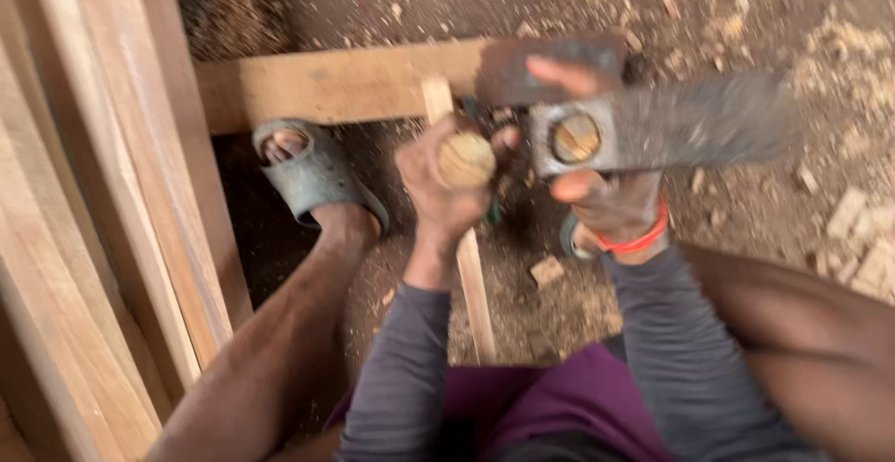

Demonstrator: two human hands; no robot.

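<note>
While the left hand [446,187] wraps its fingers tight around a round wooden handle [465,160], the right hand [604,192] grips a blurred metal hammer head [653,128], fingers closed around it. Both hover above a thin wooden strip [473,285] on the shaving-strewn dirt floor [746,14], near a plank [336,82] and a sandalled foot [312,168].

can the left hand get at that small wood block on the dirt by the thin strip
Probably not as things stand: the left hand is closed around a round wooden handle, so it is not free. The small wood block lies uncovered on the ground below, nothing over it.
</note>
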